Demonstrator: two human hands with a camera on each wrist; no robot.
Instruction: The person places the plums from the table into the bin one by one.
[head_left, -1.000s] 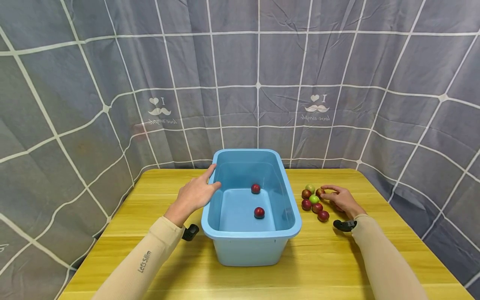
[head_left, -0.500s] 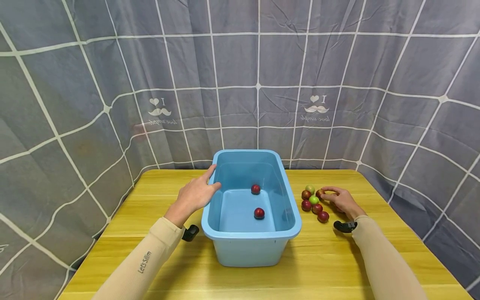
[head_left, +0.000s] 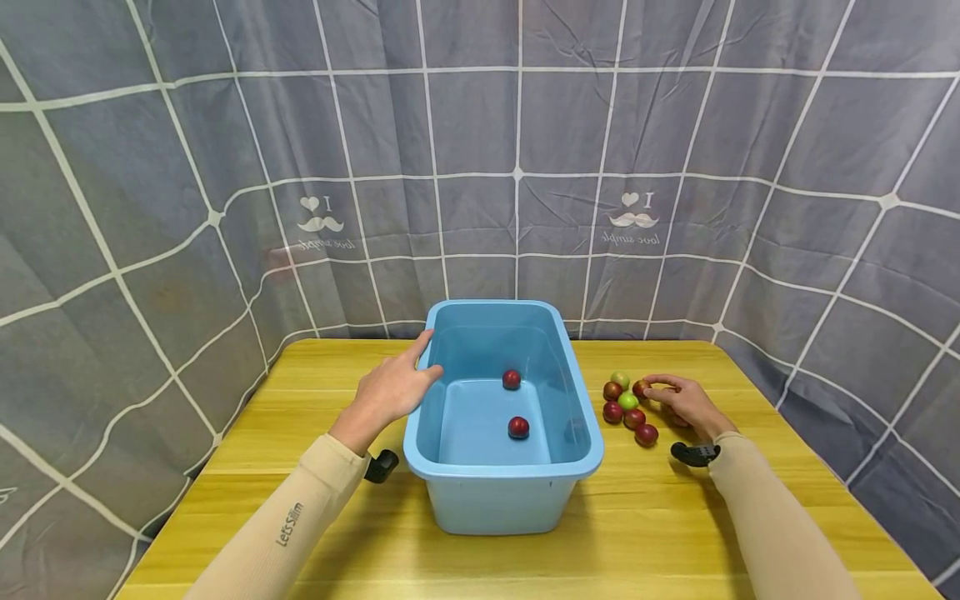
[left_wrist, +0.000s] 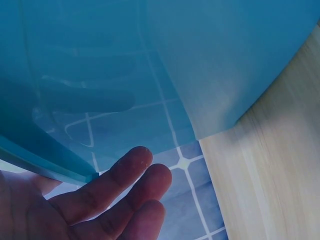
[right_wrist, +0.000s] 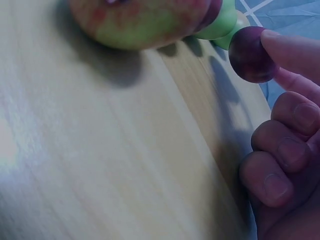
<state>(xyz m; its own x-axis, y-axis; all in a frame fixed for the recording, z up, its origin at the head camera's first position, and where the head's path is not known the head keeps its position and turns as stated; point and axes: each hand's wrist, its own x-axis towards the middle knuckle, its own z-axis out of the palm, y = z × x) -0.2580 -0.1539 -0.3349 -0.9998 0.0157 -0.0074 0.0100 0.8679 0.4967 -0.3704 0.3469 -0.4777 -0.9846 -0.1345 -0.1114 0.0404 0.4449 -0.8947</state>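
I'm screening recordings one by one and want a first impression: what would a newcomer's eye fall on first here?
Probably the blue tub in the middle of the table, with two red fruits inside and the left hand at its left side. Next, the cluster of red and green fruits to the tub's right, where the right hand pinches a dark red fruit.

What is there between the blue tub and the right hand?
In the head view, from the tub: a narrow strip of bare table, then red and green fruits; the right hand pinches one of them.
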